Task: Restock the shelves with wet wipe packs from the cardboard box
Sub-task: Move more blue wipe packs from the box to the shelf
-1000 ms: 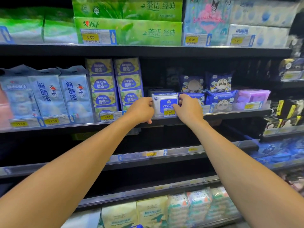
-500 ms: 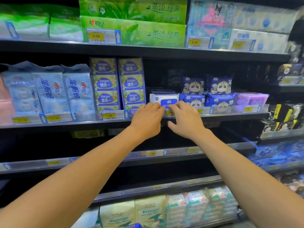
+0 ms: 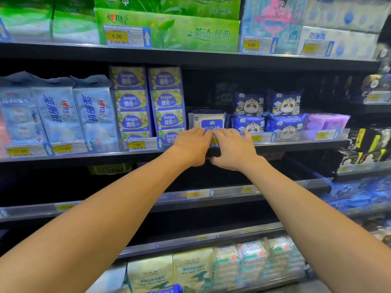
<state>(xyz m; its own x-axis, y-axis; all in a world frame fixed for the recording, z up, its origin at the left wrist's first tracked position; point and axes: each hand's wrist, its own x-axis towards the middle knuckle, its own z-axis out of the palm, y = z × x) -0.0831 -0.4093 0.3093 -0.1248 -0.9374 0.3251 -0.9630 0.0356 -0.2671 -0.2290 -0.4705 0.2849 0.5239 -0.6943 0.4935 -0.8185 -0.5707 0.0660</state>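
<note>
Up at the front edge of the dark metal shelf (image 3: 84, 156), a soft, pillow-shaped wipe pack (image 3: 208, 120) in glossy white film with a blue label stands between tall green-and-purple packs (image 3: 167, 102) and crinkly blue panda packs (image 3: 249, 123). The left hand (image 3: 191, 144) lays straight, close-set fingers on the pack's lower front. The right hand (image 3: 232, 149) rests slightly spread fingers beside them, thumb at the shelf lip.

Bright light on green tissue packs (image 3: 167, 28) at twelve o'clock, dark shelf recesses (image 3: 254, 85) below, blurred, bent edges at three and nine o'clock
</note>
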